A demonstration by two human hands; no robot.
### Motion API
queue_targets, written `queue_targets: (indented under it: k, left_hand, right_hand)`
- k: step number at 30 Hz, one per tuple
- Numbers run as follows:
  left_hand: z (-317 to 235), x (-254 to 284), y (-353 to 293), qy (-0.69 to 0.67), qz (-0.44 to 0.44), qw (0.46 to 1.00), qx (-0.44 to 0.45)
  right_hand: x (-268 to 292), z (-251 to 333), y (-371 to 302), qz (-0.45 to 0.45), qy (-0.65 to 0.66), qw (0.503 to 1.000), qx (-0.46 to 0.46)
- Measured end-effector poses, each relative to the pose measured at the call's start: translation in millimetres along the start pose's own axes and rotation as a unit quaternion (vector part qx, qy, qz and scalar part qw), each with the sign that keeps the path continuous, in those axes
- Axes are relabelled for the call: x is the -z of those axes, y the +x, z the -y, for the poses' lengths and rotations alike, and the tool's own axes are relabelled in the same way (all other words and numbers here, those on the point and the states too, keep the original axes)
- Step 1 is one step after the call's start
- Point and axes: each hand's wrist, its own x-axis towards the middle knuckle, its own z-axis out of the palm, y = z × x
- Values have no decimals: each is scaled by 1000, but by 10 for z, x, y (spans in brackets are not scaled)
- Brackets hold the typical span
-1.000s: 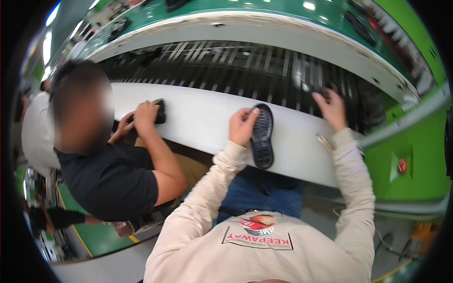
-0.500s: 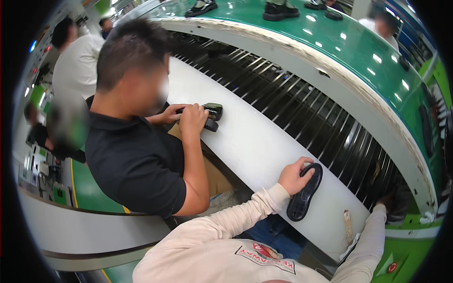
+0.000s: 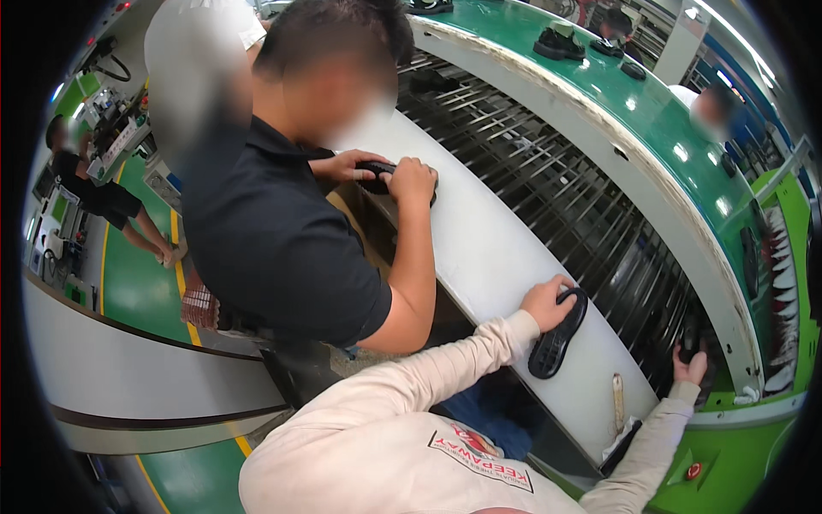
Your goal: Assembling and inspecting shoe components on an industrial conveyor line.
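Observation:
My left hand (image 3: 546, 307) grips the upper end of a black shoe sole (image 3: 558, 338), its thumb over the rim. That sole rests on the white work shelf (image 3: 479, 231), tread-like side facing up. Out to the right, my right hand (image 3: 690, 368) is closed around a small dark piece (image 3: 690, 341) that looks like another black sole, upright at the end of the rollers. Shadow hides much of its shape. A pale, narrow stick-like tool (image 3: 617, 403) lies on the shelf between my two arms.
Metal rollers (image 3: 548, 163) run beyond the shelf, under a green conveyor (image 3: 668, 111) carrying black shoes (image 3: 561, 43). At my left a co-worker in a dark shirt (image 3: 291, 248) holds a black shoe part (image 3: 377, 176). Green machine housing with a red button (image 3: 694, 471) stands at right.
My right hand has come out of the shadow by the rollers, now showing a dark piece in it. My left hand keeps its hold on the sole. The view has shifted.

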Motion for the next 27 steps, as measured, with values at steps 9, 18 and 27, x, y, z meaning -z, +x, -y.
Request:
queue_targets:
  k: [9,18,27]
  left_hand:
    - [83,3,57,-69,-11,997,-23]
    - [-979,539,-512,-38,-35,959,-279]
    - [-633,447,-1251,5,51,995,-85]
  right_hand:
    - [-1421,-994,-2635,186,137,958,-171]
    - [-1171,-1566,-2940,96,-380,889,236]
    - [-1334,-1270,-3082,119,-580,775,219]
